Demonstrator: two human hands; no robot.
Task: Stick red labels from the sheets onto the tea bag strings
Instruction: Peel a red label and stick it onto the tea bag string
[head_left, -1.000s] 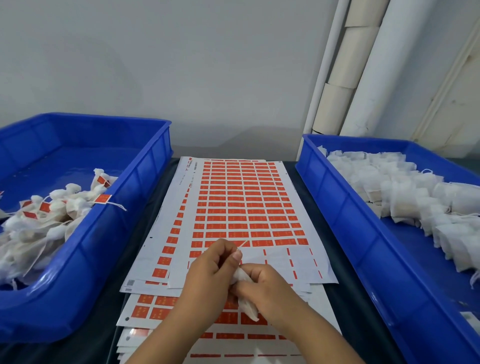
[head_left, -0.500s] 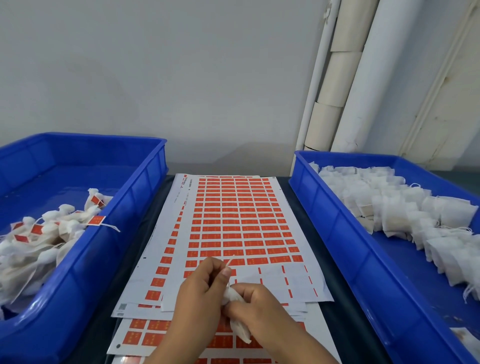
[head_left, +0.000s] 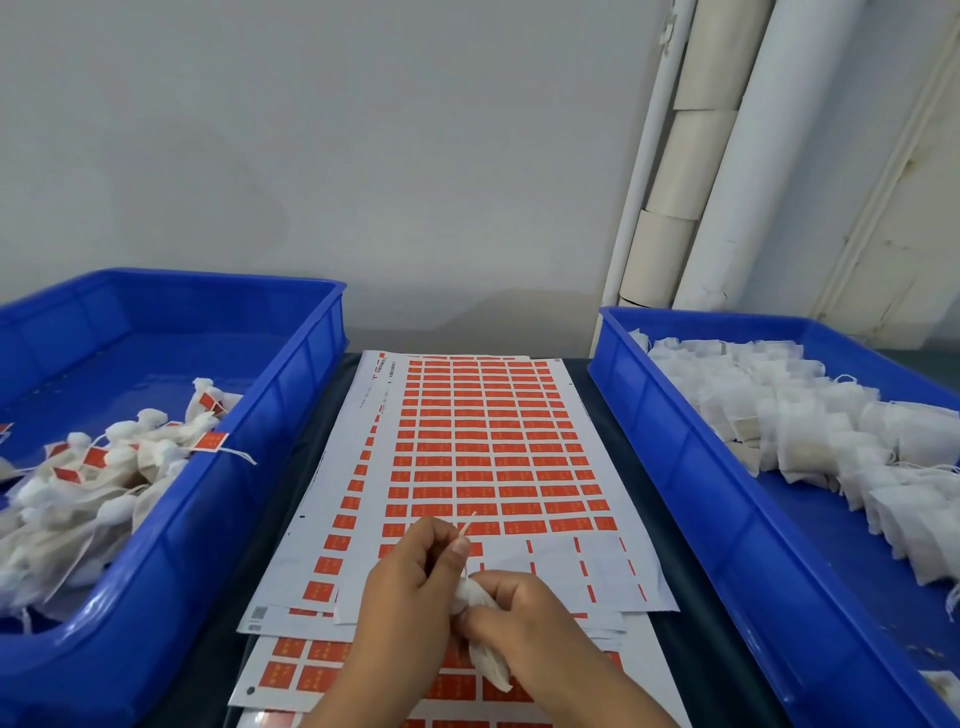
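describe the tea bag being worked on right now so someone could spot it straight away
Between the two blue bins, over the label sheets, both hands meet. The tea bag is gripped in the right hand, its string pinched by the left hand. It's the only bag outside a bin.

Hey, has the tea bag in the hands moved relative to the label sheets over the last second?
No. The tea bag sits over the same bare patch near the top label sheet's front edge. Only the head camera tilted up, sliding everything down the picture.

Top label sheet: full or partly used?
Partly used. The top label sheet keeps full rows of red labels at its far end, but its near rows by the hands show bare white backing with only thin red slivers.
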